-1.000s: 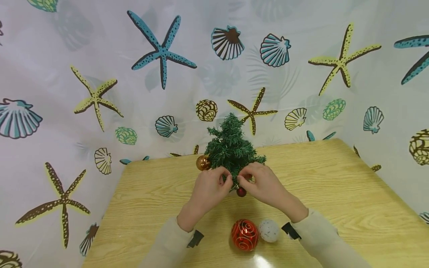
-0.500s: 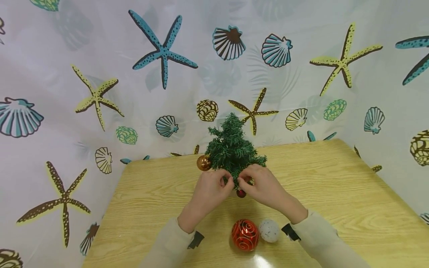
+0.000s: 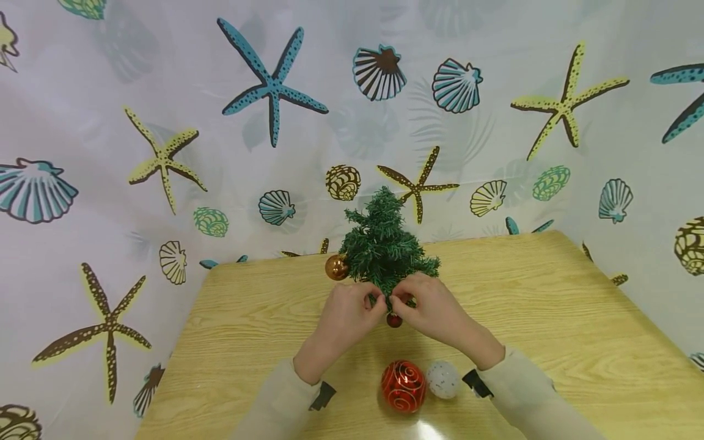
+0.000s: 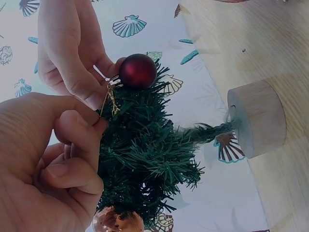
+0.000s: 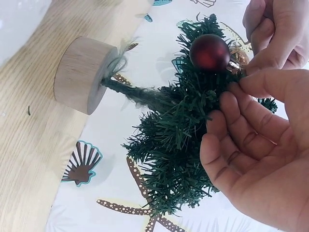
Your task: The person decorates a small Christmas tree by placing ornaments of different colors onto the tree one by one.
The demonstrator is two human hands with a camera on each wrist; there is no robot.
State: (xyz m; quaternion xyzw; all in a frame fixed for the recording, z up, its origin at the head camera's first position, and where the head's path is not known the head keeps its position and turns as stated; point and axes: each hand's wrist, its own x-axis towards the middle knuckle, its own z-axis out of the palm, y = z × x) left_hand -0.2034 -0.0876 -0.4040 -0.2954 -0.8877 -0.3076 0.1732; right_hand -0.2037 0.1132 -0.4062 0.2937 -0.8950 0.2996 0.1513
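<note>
A small green Christmas tree [image 3: 382, 235] stands on a round wooden base [image 4: 263, 118]. At its front hangs a dark red Christmas ball [image 4: 138, 71] with a silver cap and a gold string [image 4: 114, 99]. My left hand [image 3: 349, 311] pinches the string between thumb and forefinger. My right hand [image 3: 434, 305] pinches at a branch tip beside the cap, its other fingers curled against the needles [image 5: 178, 130]. What lies between the right fingertips is mostly hidden. A shiny copper ball [image 3: 337, 267] hangs on the tree's left side.
On the wooden table [image 3: 247, 318], nearer to me, lie a large red ball with gold swirls [image 3: 404, 386] and a speckled white ball [image 3: 442, 379], side by side. A curtain [image 3: 220, 165] with shells and starfish rises behind and beside the table.
Both hands stay at the tree's front, their fingertips slightly closer together. The dark red ball has shifted slightly down and left. The head view has drifted a little.
</note>
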